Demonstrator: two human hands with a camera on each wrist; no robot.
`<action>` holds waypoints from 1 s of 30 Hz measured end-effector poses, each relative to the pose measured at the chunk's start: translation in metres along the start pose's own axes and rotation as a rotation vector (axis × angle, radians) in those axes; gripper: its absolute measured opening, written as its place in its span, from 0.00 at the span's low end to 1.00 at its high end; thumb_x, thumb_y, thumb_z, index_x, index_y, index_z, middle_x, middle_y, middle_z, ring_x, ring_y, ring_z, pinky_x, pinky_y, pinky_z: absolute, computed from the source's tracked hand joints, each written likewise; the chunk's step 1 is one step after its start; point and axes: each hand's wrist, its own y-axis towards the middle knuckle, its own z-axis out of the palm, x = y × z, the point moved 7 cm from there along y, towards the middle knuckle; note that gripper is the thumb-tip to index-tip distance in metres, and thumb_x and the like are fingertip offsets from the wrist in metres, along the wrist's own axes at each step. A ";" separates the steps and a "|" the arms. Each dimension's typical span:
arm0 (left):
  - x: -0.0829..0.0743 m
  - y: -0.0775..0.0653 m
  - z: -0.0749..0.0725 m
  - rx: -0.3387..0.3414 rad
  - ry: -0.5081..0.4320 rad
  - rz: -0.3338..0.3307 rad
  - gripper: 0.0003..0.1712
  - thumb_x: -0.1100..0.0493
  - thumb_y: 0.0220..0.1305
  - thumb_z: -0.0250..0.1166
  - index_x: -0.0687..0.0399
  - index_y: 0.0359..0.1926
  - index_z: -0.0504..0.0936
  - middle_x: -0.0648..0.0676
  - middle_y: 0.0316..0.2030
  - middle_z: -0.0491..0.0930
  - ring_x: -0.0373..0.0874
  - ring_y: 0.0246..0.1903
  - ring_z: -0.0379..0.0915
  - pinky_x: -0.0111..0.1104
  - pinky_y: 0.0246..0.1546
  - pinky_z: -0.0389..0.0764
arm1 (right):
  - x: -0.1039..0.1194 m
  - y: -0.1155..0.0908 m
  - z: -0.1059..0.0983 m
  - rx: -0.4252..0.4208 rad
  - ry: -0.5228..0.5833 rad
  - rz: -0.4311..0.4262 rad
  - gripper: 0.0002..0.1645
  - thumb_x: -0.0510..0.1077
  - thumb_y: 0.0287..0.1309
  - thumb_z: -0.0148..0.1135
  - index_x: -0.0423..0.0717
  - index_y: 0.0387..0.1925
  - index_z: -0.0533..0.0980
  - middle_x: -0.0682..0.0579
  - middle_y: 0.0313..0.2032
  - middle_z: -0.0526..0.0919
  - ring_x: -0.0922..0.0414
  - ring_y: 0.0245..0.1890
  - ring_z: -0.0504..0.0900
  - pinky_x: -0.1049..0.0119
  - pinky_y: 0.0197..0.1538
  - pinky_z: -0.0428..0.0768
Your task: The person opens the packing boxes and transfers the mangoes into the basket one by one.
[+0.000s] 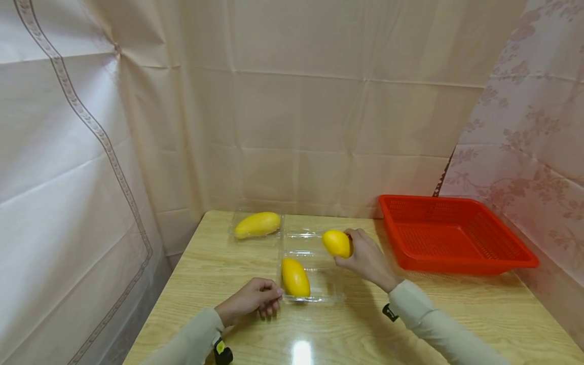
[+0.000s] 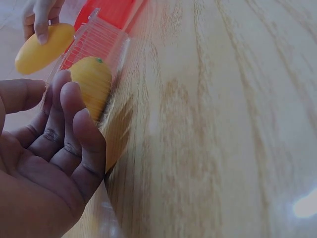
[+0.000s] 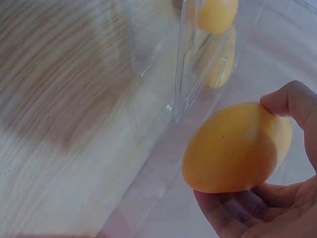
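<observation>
Mango (image 1: 336, 243) sits clamped in the right hand (image 1: 367, 258): from my end, the right wrist view shows the thumb on one side and fingers on the other, gathered toward one end, the opposite end jutting free. It is held up, clear of the table (image 1: 182, 284), near the right edge of a clear container (image 1: 325, 284). The left hand (image 1: 255, 299), well apart from the right, pinches that container's near left corner between thumb and finger, as far as I can make out.

I judge the fruit light to moderate in weight and firm, its smooth skin a little slippery, liable to bruise if squeezed hard. I would take it round the widest part, fingers opposite thumb. The container looks thin and flexible, easily dragged or bent, so its rim is the place to steady it.

Just right of the left fingertips, a second mango (image 1: 295, 278) lies in the container's near part. Farther out, beyond the left hand, a long yellow fruit (image 1: 257, 224) lies in a clear box (image 1: 239, 217); I cannot tell whether that is lidded. Outward to the right hand's right stands a red basket (image 1: 461, 262) with slotted walls.
</observation>
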 end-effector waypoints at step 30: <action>-0.001 -0.001 0.000 -0.013 0.008 -0.018 0.20 0.52 0.78 0.60 0.70 0.44 0.81 0.54 0.31 0.83 0.41 0.25 0.74 0.30 0.26 0.78 | -0.047 0.000 -0.053 -0.059 -0.033 0.079 0.40 0.47 0.52 0.77 0.29 0.60 0.72 0.36 0.49 0.77 0.44 0.41 0.78 0.45 0.48 0.81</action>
